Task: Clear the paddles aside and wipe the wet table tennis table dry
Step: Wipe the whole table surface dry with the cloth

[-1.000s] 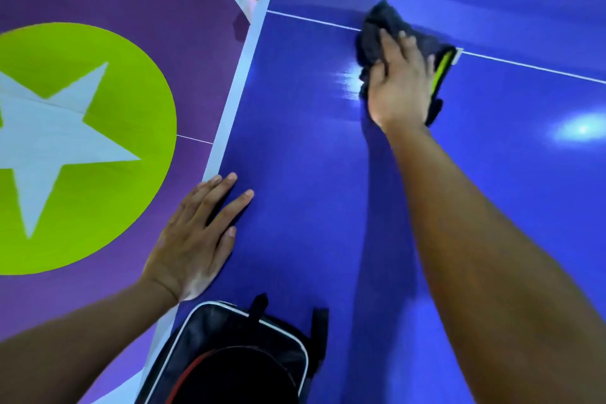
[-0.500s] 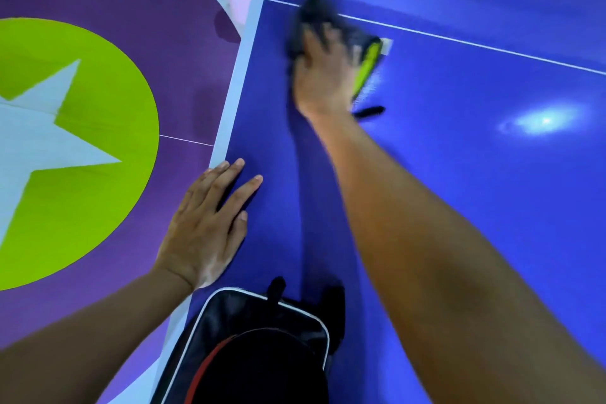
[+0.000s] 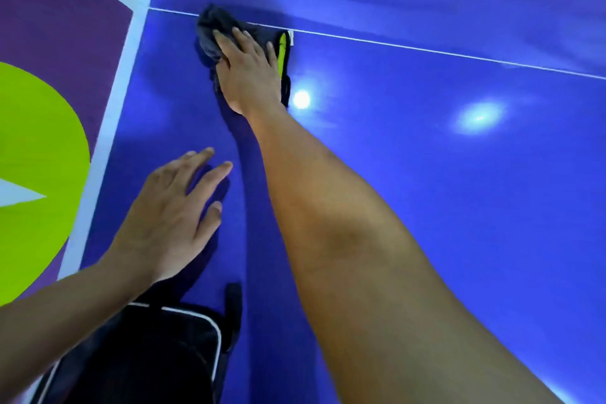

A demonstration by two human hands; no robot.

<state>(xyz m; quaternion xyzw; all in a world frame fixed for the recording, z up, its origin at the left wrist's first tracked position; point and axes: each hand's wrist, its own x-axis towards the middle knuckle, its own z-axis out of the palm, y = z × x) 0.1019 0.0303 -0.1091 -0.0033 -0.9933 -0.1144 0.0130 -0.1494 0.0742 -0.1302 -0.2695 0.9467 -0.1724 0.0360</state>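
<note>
My right hand (image 3: 251, 75) lies flat on a dark cloth (image 3: 213, 31), fingers stretched forward and slightly fanned, pressing it down on the blue table (image 3: 426, 207). My palm covers most of the cloth; only a bunched dark fold shows past my fingertips and to their left, and a lime-green stripe (image 3: 281, 52) shows along the little-finger side. A small pale tag beside that stripe is too small for me to read. The cloth's far edge touches the thin white line (image 3: 426, 49) that crosses the table just beyond my fingertips.

My left hand (image 3: 170, 216) is open, fingers spread and blurred, over the table near its pale side edge (image 3: 108, 128). I cannot tell whether the palm touches the surface; a shadow sits under the fingers.

Behind my left wrist, a black bag with white piping (image 3: 147, 354) runs out of the bottom of the frame, partly hidden by my forearm. No paddle is visible to me. Two bright reflections (image 3: 478, 116) glare to the right of my right hand, and I cannot make out wet patches. Left of the table edge, the floor (image 3: 49, 26) shows purple and lime shapes, cut off at the frame.
</note>
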